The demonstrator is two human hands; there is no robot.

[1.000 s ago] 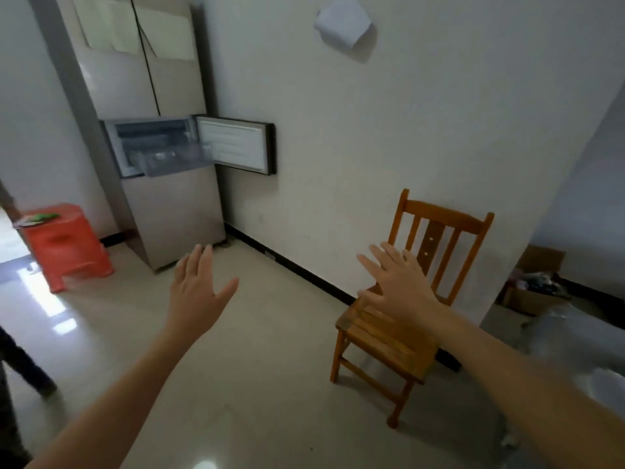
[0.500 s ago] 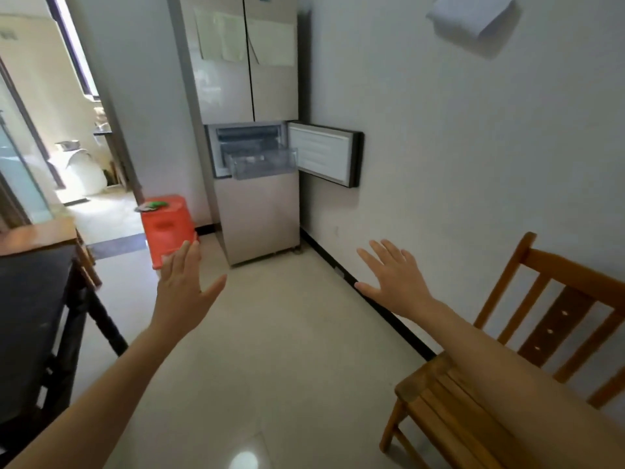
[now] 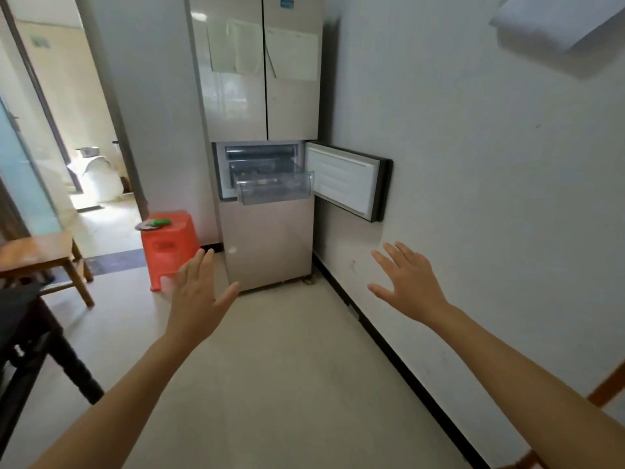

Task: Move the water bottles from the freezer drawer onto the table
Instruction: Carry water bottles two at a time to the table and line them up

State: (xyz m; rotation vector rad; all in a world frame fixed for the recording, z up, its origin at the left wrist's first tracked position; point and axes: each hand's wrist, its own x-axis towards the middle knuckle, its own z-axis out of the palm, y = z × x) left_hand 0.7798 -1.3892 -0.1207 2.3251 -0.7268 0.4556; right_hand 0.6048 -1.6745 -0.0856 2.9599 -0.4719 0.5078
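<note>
While both my hands are spread and empty, the freezer drawer (image 3: 274, 188) lies well ahead, between them; my left hand (image 3: 198, 299) looks marginally nearer than my right hand (image 3: 411, 287).

A plain white wall (image 3: 473, 184) runs down the right side, edged by a dark skirting strip (image 3: 389, 346) where it meets the pale glossy floor (image 3: 287, 384). A red plastic stool (image 3: 169, 245) stands at the far end, a wooden stool (image 3: 44, 252) near it on the left. Bright daylight floods the doorway (image 3: 84, 157) beyond, where something white, perhaps a sack, sits washed out
</note>
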